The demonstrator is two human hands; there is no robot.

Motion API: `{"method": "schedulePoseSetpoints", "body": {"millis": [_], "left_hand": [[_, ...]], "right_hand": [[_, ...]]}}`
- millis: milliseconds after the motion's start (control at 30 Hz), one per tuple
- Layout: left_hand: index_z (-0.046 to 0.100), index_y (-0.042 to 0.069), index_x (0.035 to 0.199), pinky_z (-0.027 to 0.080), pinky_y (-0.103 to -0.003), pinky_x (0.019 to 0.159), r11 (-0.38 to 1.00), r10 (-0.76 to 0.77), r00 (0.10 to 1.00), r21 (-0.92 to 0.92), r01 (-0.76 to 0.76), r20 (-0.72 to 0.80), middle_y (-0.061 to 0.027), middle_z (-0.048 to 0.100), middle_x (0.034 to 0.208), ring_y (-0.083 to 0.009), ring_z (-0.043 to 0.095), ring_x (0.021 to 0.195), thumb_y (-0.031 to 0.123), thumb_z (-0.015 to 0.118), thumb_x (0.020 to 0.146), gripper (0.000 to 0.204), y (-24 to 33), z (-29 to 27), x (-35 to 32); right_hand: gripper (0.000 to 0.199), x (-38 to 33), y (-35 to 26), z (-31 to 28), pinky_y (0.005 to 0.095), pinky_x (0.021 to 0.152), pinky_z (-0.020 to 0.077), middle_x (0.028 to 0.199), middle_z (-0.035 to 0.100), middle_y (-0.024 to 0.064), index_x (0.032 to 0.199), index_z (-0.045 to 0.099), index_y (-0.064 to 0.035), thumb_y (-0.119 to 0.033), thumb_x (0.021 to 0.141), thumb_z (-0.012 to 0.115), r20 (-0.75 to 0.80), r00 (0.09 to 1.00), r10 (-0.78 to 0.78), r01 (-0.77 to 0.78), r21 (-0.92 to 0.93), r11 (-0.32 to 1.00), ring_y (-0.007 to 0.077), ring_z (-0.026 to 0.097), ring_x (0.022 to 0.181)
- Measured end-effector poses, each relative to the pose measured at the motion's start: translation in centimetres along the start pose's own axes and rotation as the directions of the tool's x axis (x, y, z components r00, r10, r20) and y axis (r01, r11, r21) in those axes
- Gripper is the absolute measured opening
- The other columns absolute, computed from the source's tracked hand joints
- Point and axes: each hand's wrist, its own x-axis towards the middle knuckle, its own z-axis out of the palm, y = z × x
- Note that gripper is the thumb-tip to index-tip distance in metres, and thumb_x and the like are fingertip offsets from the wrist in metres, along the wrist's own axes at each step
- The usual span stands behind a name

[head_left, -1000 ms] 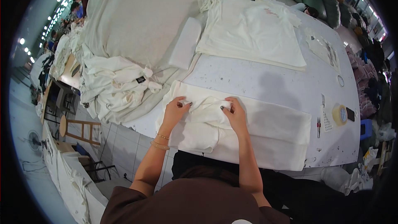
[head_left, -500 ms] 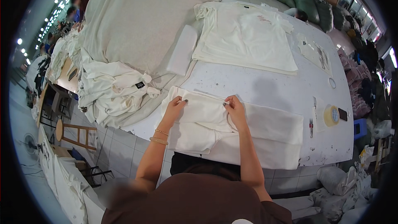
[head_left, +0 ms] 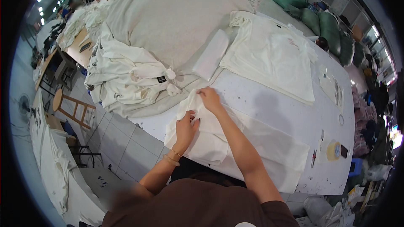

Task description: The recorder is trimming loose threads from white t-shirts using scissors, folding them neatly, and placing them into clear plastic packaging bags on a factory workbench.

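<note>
White cloth, a folded garment (head_left: 235,143), lies on the near edge of the white table (head_left: 294,113), part of it hanging over the side toward the person. The left hand (head_left: 186,127) pinches a fold at the garment's left end, fingers closed on the fabric. The right hand (head_left: 209,97) rests just beyond it, at the top corner of the same end, fingers curled onto the cloth; whether it grips or only presses I cannot tell. The two hands sit close together, nearly touching.

This looks like the middle of a fold: the left end is being gathered or tucked in while the rest lies flat. The next move would seem to call for a firm pinch on both corners and an even pull, so the layers stay square.

Just left of the hands sits a loose heap of white clothes (head_left: 126,80), some with dark labels. Beyond it a flat clear bag (head_left: 210,54) leans on a big beige bundle (head_left: 176,12). Another white shirt (head_left: 269,54) lies spread farther back. A roll of tape (head_left: 333,151) sits near the right edge.
</note>
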Motion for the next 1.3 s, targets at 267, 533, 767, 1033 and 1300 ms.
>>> {"method": "schedulePoseSetpoints", "body": {"millis": [267, 533, 767, 1033, 1300], "left_hand": [[0.057, 0.004, 0.103, 0.048, -0.037, 0.060, 0.983, -0.133, 0.990, -0.132, 0.124, -0.057, -0.0094, 0.066, 0.080, -0.0265, 0.063, 0.066, 0.008, 0.063, 0.081, 0.023, 0.1, -1.5, -0.6], [0.058, 0.007, 0.107, 0.047, -0.037, 0.060, 0.997, -0.017, 0.994, -0.074, 0.010, -0.104, -0.0086, 0.064, 0.074, -0.0254, 0.063, 0.065, 0.011, 0.064, 0.081, 0.027, -0.1, -0.3, -0.6], [0.056, 0.013, 0.119, 0.048, -0.035, 0.063, 0.980, -0.020, 0.990, -0.192, 0.047, 0.141, -0.0113, 0.063, 0.085, -0.0246, 0.060, 0.069, 0.012, 0.067, 0.079, 0.042, 1.4, -1.5, 3.2], [0.067, 0.010, 0.099, 0.047, -0.034, 0.064, 0.971, 0.160, 0.976, -0.203, -0.129, 0.146, -0.0080, 0.060, 0.090, -0.0247, 0.059, 0.071, -0.001, 0.058, 0.080, 0.024, 1.0, -0.7, 3.6], [0.064, 0.006, 0.107, 0.041, -0.041, 0.092, 0.875, 0.471, 0.881, 0.146, -0.461, -0.039, -0.0094, 0.051, 0.123, -0.0285, 0.052, 0.108, -0.004, 0.062, 0.075, 0.034, 4.4, -0.3, -0.8]], "right_hand": [[0.024, 1.7, -1.1, 0.0, 0.0325, 0.074, 0.0499, 0.086, 0.065, 0.0140, 0.097, 0.068, -0.0022, 0.001, 0.079, 0.052, 0.102, 0.994, 0.049, -0.085, 0.383, 0.920, 0.0303, 0.062, 0.078], [0.024, 0.9, -1.6, -2.9, 0.0357, 0.071, 0.0494, 0.091, 0.067, 0.0152, 0.105, 0.064, -0.0029, -0.006, 0.084, 0.056, 0.169, 0.985, -0.019, -0.035, 0.311, 0.950, 0.0273, 0.063, 0.076], [0.020, -12.8, 3.1, -14.4, 0.0371, 0.061, 0.0459, 0.067, 0.062, 0.0149, 0.083, 0.064, -0.0004, -0.020, 0.084, 0.058, -0.198, 0.806, 0.558, -0.580, -0.070, 0.812, 0.0270, 0.062, 0.066], [0.018, -14.9, 2.5, -8.6, 0.0407, 0.072, 0.0406, 0.075, 0.055, 0.0103, 0.076, 0.056, -0.0016, -0.016, 0.078, 0.067, -0.405, 0.784, 0.470, -0.476, 0.092, 0.875, 0.0288, 0.052, 0.075], [0.026, -18.9, -1.4, -12.3, 0.0418, 0.090, 0.0366, 0.113, 0.056, 0.0105, 0.108, 0.056, -0.0060, -0.002, 0.082, 0.057, -0.589, 0.807, 0.049, -0.204, -0.200, 0.958, 0.0284, 0.052, 0.105]]}}
